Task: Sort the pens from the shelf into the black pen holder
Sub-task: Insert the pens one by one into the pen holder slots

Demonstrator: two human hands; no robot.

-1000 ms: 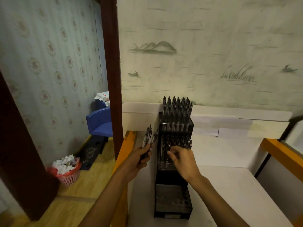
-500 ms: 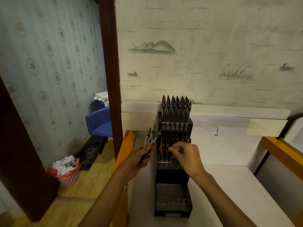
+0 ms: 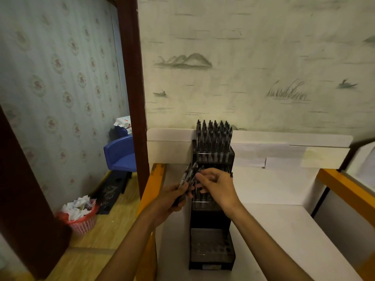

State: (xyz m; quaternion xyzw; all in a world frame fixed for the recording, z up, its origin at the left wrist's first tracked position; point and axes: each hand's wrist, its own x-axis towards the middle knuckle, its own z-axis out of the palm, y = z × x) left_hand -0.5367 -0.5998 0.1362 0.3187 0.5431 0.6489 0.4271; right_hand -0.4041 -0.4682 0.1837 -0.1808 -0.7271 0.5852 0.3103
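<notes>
A black stepped pen holder [image 3: 211,248] stands on the white shelf [image 3: 284,230]. Its top tier is packed with upright dark pens [image 3: 213,136]. The middle tier holds more pens, partly hidden behind my hands, and the bottom tier has open holes. My left hand [image 3: 172,199] grips a bundle of dark pens [image 3: 188,175] just left of the middle tier. My right hand [image 3: 218,186] has its fingertips pinched on the top of that bundle, in front of the middle tier.
An orange shelf edge [image 3: 152,185] and a dark wooden post [image 3: 132,88] border the left. The wallpapered wall stands right behind the holder. Through the doorway are a blue chair [image 3: 119,155] and a pink bin [image 3: 81,218] of paper. Another orange rail [image 3: 345,185] lies at right.
My right hand has moved left from the middle tier of the holder to the bundle in my left hand. The left hand has barely shifted.
</notes>
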